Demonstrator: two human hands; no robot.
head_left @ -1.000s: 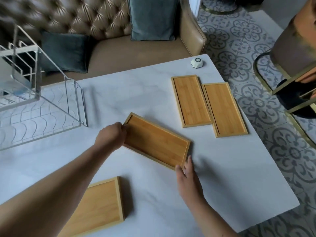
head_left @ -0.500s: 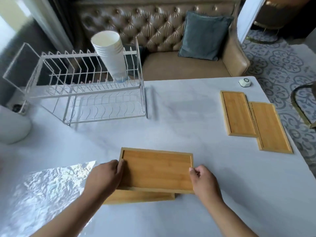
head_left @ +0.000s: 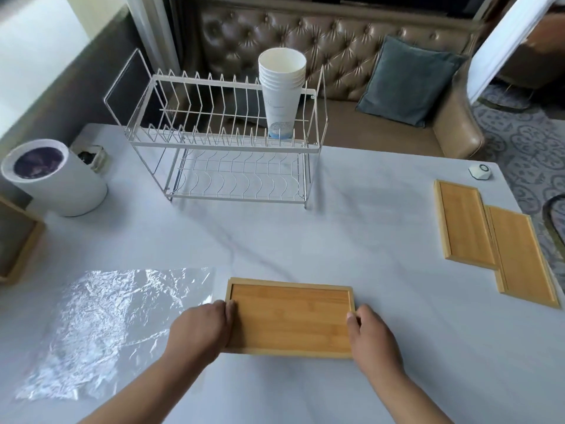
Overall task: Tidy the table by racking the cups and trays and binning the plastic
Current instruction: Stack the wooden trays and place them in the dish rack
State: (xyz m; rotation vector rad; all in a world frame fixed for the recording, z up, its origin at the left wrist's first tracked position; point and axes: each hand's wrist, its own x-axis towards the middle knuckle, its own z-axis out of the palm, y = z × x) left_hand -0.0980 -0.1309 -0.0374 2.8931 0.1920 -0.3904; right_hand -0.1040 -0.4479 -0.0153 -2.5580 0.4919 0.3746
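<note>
Closest in, both hands are on a bamboo tray (head_left: 290,319) lying flat near the front of the white marble table (head_left: 367,234). The left hand (head_left: 200,328) is curled round the tray's left end, fingers wrapped over the rim; the right hand (head_left: 374,335) clasps the right end, thumb on the top edge. Whether another tray sits beneath it cannot be told from here.

Just left of the tray lies a crinkled sheet of clear plastic (head_left: 107,325), spread flat on the table.

Farther out to the right, two more bamboo trays (head_left: 464,224) (head_left: 522,258) lie side by side — edges touching, the nearer one set a little lower. Beyond them, near the table's far right corner, sits a small white puck-like gadget (head_left: 480,172).

On the left stands a white cylindrical bin (head_left: 61,185), open-topped, with something dark inside.

At the back, the white wire dish rack (head_left: 220,142) stands on two tiers — a stack of white paper cups (head_left: 282,93) upright at the right end of its upper tier. Behind the table runs a tufted leather sofa (head_left: 305,41) with a blue-grey cushion (head_left: 409,81).
</note>
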